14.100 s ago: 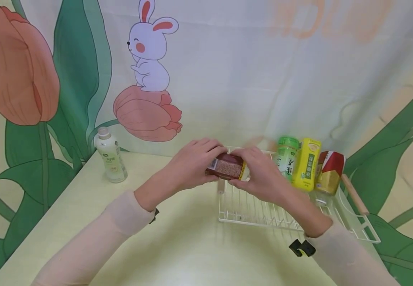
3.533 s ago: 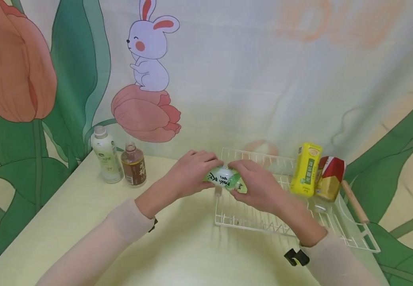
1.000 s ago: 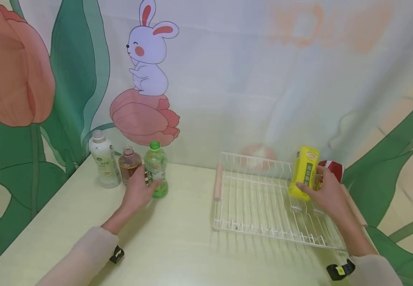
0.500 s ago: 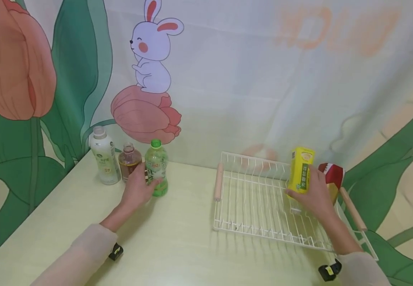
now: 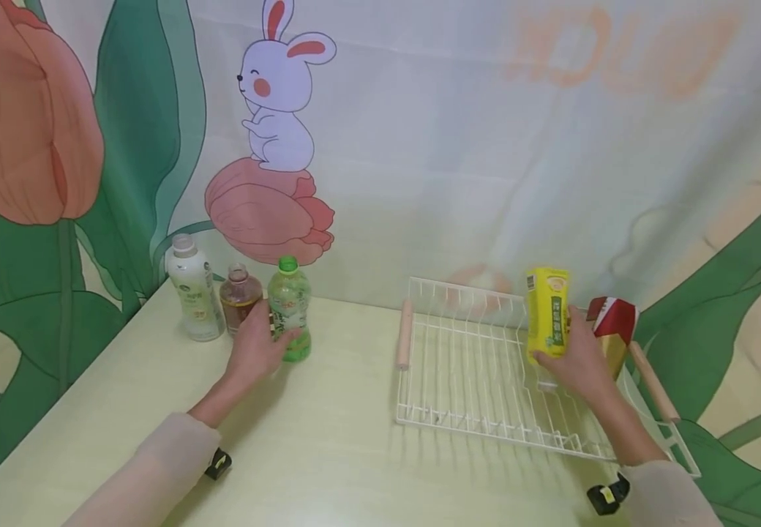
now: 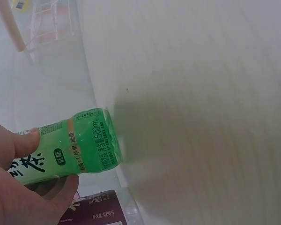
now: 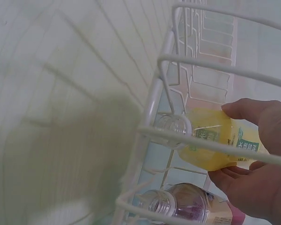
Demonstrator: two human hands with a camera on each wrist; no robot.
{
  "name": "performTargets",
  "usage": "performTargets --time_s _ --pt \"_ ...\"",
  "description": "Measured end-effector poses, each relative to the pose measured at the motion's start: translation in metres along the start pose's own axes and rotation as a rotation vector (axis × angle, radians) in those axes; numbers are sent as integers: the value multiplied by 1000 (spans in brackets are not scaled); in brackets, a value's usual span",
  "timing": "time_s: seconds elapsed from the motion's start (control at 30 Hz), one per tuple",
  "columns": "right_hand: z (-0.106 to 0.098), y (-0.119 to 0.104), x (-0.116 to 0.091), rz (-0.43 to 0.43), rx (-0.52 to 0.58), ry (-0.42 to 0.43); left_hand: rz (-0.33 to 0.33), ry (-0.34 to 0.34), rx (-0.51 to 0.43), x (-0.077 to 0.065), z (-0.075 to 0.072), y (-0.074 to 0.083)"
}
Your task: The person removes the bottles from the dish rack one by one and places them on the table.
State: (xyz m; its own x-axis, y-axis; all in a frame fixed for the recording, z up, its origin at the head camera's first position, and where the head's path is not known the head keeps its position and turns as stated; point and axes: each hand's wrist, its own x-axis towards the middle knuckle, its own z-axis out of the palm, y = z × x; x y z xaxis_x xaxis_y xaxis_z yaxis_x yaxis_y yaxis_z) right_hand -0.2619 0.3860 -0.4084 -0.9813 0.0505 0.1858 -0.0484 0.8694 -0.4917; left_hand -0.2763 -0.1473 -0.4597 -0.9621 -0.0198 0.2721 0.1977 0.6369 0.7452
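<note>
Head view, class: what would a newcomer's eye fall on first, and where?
A large coral tulip fills the backdrop's upper left, a white rabbit to its right. Below, the left hand grips a green bottle on the table. At right, the right hand holds a bright yellow bottle neck-down in a white wire rack.

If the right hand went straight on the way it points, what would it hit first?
Holding the yellow bottle, the right hand would likely meet the rack's back rail first; depth there is hard to judge.
</note>
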Motion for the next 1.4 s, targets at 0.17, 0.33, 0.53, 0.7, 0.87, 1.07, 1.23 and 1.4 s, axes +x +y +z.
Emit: performTargets --time_s 0.17,0.33,0.53,0.7,0.87,1.07,1.23,1.4 --pt "-2 0 -2 25 3 -35 10 2 6 0 1 1" --pt "-4 -3 -6 82 -13 -82 1 -4 -1 -2 -1 0" --pt "-1 -1 -6 82 -41 -87 5 -5 -16 -5 -2 -1" --pt "0 -4 -3 104 -53 -106 -11 -8 2 -6 -5 -3" --pt "-1 -2 -4 116 -78 -98 -8 -34 14 -2 -6 -1" --pt "-10 -1 -9 114 -58 -66 -10 -73 12 8 -5 4" --pt "-10 -3 -8 99 -18 -47 -26 -88 35 4 -9 3" --pt "-8 -7 -11 74 -13 -27 -19 -98 42 -5 -14 2"
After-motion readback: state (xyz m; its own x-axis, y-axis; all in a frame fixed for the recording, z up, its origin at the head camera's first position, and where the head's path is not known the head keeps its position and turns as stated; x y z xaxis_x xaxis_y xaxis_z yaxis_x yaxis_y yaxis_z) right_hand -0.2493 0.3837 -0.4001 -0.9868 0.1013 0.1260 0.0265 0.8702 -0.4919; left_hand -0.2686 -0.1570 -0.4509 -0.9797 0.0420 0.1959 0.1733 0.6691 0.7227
